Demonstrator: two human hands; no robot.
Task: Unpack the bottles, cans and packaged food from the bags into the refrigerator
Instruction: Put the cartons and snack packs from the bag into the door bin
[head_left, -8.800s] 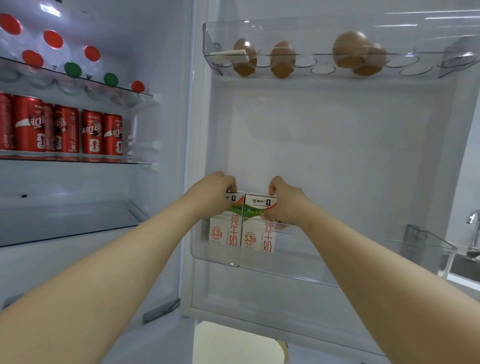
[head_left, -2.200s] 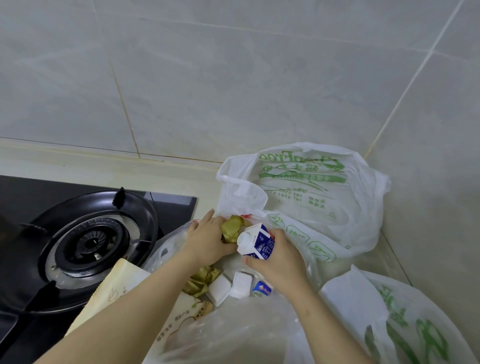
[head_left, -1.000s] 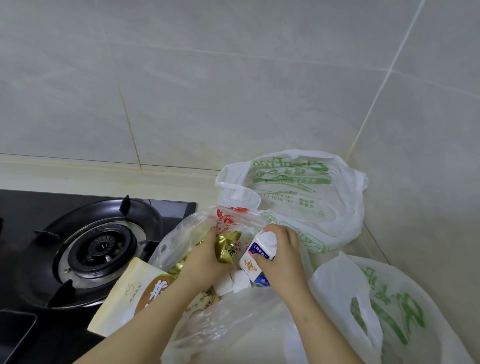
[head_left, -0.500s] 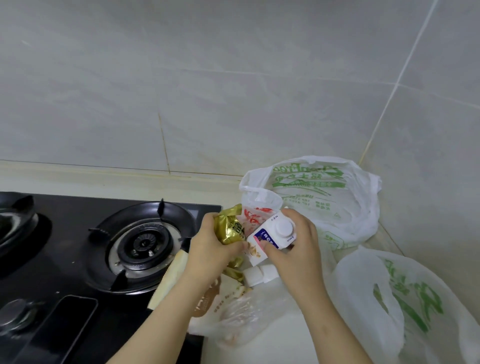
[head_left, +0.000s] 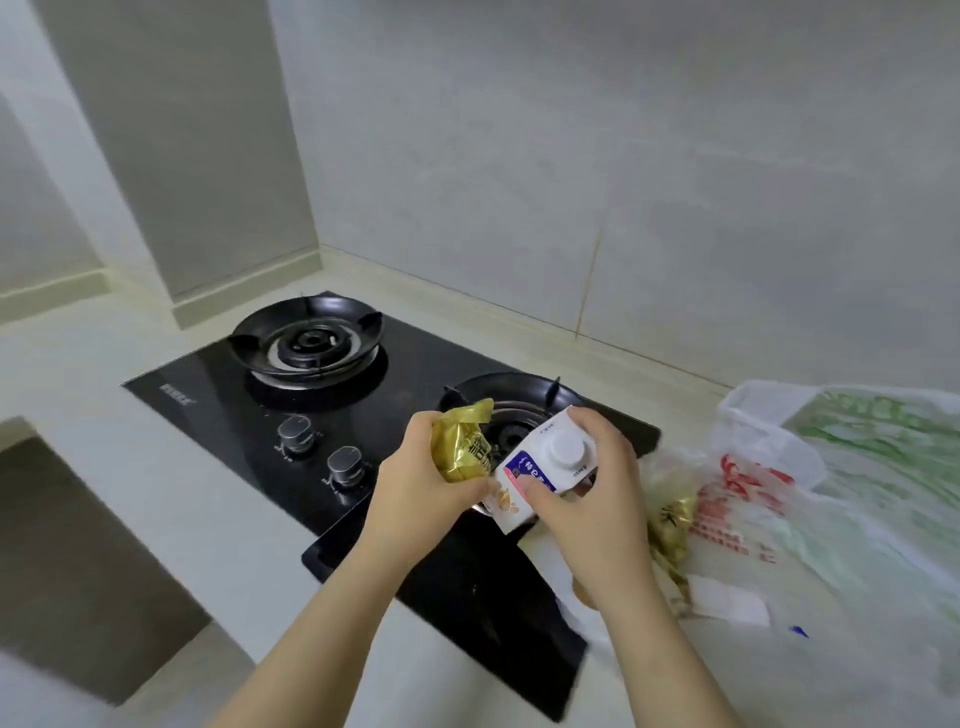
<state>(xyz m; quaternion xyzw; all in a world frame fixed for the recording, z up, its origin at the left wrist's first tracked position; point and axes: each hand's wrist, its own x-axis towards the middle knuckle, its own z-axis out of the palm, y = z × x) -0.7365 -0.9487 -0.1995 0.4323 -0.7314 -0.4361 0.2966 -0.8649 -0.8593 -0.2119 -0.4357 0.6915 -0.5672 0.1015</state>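
My left hand (head_left: 415, 499) grips a crumpled gold foil packet (head_left: 462, 447). My right hand (head_left: 597, 499) holds a small white carton (head_left: 545, 467) with a blue label and a round white cap, tilted toward me. Both hands are raised over the right side of the black gas hob (head_left: 363, 431). At the right edge lie the plastic shopping bags (head_left: 852, 467), white with green and red print. Another gold packet (head_left: 670, 525) and a white pack (head_left: 727, 605) show inside the clear bag. The refrigerator is out of view.
The hob has two burners (head_left: 306, 343) and two knobs (head_left: 296, 434) on a pale counter (head_left: 156, 467). Grey tiled walls meet in a corner behind. The counter's front edge drops off at the lower left.
My view has swung left from the bags to the hob. Both hands have lifted the gold packet and the carton out of the bag and carried them left.
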